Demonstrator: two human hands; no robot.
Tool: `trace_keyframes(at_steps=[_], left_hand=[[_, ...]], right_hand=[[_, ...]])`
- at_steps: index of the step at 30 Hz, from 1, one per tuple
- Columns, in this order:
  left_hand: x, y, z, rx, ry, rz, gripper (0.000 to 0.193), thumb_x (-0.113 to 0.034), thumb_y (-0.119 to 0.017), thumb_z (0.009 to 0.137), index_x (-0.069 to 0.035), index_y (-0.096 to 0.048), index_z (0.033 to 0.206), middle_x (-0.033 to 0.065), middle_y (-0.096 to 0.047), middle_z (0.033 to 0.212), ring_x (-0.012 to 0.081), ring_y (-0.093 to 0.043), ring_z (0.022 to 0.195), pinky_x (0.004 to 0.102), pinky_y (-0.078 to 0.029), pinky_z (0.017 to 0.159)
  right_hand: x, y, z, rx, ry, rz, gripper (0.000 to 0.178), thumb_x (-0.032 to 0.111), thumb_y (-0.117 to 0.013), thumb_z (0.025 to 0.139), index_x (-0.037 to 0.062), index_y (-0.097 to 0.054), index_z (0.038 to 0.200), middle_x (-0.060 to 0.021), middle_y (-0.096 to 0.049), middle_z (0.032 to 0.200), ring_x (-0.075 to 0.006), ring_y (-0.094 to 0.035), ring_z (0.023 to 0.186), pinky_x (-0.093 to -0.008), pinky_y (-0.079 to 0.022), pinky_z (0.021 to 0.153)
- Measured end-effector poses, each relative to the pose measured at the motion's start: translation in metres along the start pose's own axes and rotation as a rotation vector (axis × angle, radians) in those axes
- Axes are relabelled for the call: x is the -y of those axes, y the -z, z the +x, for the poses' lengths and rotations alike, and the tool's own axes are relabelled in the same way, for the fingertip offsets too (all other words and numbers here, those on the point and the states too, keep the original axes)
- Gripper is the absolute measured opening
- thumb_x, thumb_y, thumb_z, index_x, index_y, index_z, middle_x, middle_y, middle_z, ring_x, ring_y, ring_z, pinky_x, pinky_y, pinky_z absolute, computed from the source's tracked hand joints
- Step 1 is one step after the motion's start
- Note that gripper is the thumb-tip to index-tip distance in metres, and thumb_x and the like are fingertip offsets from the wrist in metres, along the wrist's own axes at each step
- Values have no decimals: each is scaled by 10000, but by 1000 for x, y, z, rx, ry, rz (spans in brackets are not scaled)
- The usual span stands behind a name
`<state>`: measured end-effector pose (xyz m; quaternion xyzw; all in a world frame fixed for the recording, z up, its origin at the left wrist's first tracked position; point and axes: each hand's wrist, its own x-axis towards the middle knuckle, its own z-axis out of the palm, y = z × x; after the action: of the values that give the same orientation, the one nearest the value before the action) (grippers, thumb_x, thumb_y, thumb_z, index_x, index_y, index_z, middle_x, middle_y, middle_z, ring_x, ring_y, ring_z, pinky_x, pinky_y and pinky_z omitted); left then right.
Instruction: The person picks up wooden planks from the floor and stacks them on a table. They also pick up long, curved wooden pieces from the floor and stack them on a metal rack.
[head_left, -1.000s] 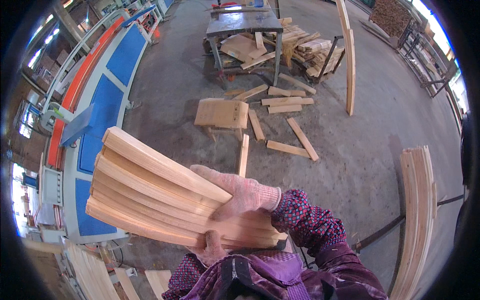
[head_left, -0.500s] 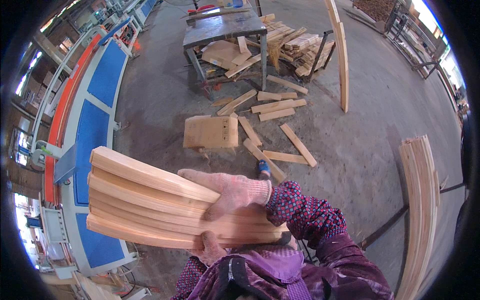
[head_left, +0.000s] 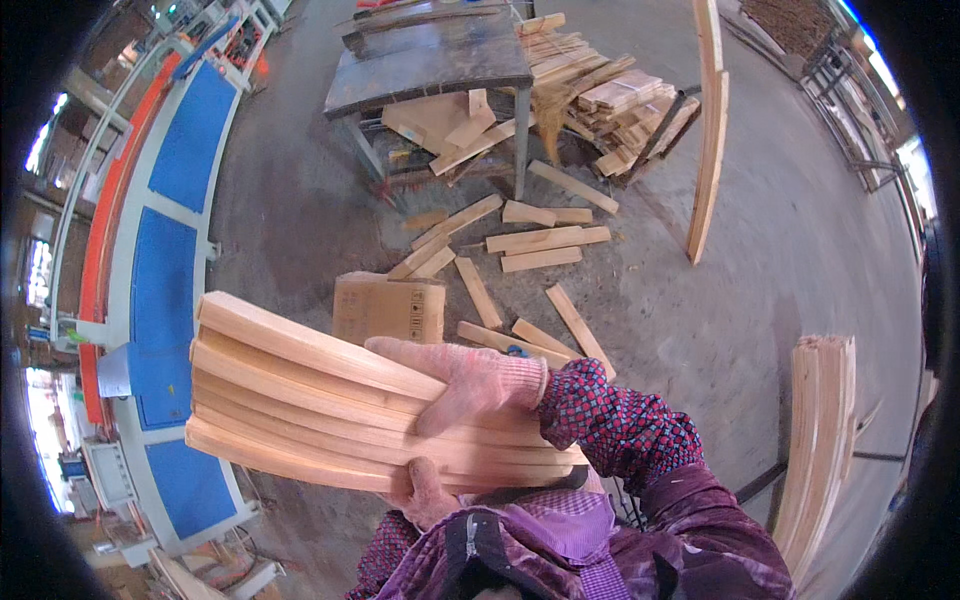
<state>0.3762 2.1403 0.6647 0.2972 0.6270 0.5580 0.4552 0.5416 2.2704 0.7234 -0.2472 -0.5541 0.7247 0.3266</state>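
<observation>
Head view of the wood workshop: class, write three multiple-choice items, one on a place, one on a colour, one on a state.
1. Where does the brown cardboard box lie?
A on the grey metal table
B on the concrete floor
C on the machine
2. What colour are the panels of the long machine at left?
A blue
B green
C yellow
3. How is the stack of curved pale wooden slats held?
A lying loose
B between both hands
C leaning on a wall

B: floor all around it.
A: panels show blue.
B: gloved right hand above, left hand beneath.
</observation>
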Motion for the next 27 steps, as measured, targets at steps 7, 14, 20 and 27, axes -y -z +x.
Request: trace_keyframes(at_steps=[7, 14, 20, 27], left_hand=[[-2, -40, 18, 1, 22, 21, 657, -340, -725, 668, -48, -456, 1190, 229, -477, 1172, 360, -518, 1028, 458, -449, 847], [2, -59, 42, 17, 41, -26, 663, -338, -717, 677, -45, -442, 1204, 219, -485, 1171, 346, -524, 1024, 445, -457, 840], [8, -67, 60, 3, 32, -60, 668, -337, -710, 685, -42, -430, 1215, 210, -491, 1170, 334, -529, 1020, 434, -464, 835], [7, -97, 86, 37, -27, -111, 674, -335, -702, 695, -38, -417, 1229, 199, -499, 1169, 320, -536, 1016, 422, -473, 828]], right_hand=[[1, 44, 15, -10, -72, -28, 913, 155, -723, 677, 11, -201, 1413, -169, -384, 1365, -204, -353, 1256, -297, -283, 1037], [2, 71, 39, -47, -91, -224, 917, 212, -732, 671, 31, -218, 1408, -190, -450, 1301, -246, -427, 1208, -317, -336, 1004], [-3, 84, 71, 23, -60, -221, 922, 238, -742, 677, 26, -219, 1406, -196, -492, 1245, -240, -467, 1155, -315, -364, 972], [14, 108, 91, 29, -119, -210, 965, 196, -707, 638, 49, -173, 1428, -179, -383, 1359, -230, -346, 1265, -311, -275, 1039]])
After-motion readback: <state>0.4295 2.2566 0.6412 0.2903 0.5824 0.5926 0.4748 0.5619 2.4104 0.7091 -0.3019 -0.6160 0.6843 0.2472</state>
